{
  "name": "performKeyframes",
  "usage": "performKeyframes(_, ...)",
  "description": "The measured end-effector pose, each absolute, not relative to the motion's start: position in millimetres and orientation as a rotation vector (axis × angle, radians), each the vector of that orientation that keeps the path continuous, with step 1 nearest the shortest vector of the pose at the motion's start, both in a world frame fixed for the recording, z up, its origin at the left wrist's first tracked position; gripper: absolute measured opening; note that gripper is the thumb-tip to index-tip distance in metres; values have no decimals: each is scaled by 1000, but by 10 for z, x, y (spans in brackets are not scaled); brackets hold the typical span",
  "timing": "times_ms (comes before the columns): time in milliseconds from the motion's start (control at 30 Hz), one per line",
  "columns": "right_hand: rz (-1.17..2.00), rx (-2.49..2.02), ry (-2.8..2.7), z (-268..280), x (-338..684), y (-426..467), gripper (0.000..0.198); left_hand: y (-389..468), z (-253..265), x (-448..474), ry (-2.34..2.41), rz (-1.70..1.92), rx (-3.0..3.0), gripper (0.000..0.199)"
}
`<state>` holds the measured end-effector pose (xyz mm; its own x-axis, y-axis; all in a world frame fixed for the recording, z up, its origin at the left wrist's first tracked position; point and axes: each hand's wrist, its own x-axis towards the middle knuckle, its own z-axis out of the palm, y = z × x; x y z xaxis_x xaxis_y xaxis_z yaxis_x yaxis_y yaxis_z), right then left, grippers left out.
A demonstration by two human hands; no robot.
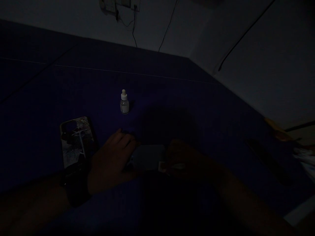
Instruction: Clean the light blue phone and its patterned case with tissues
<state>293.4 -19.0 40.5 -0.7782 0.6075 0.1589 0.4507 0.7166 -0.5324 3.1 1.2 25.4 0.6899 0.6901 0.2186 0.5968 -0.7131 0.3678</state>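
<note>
In dim light, a smartphone (pixel 149 157) lies level in front of me, its flat grey face up. My left hand (pixel 115 157), a dark watch (pixel 76 182) at its wrist, is closed around the phone's left end. At the phone's right end is my right hand (pixel 182 159), deep in shadow. Its fingers are bent around a small white piece (pixel 162 166), perhaps cloth or tissue, that touches the phone. Beyond my left hand stands a small dropper bottle (pixel 124 106) with a white cap and label. A patterned phone case (pixel 76 141) lies to the left, partly behind my wrist.
Everything rests on a dark blue surface (pixel 98 88) that meets pale walls (pixel 61 19) at the back and right. Cables (pixel 134 29) hang from a wall socket. A long dark object (pixel 268 160) and crumpled bright fabric (pixel 305 160) lie at the right.
</note>
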Motion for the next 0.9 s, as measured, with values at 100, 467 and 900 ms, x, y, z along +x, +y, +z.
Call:
performKeyframes(100,639,-938,-2553,379,2917,-156,16,11,263,37,1012,496,2625,56)
performKeyframes(467,719,-855,-2613,390,2973,-145,18,16,289,42,1032,492,2598,52)
performKeyframes(900,545,-1263,-2338,298,2874,-50,27,18,287,39,1015,508,2605,53)
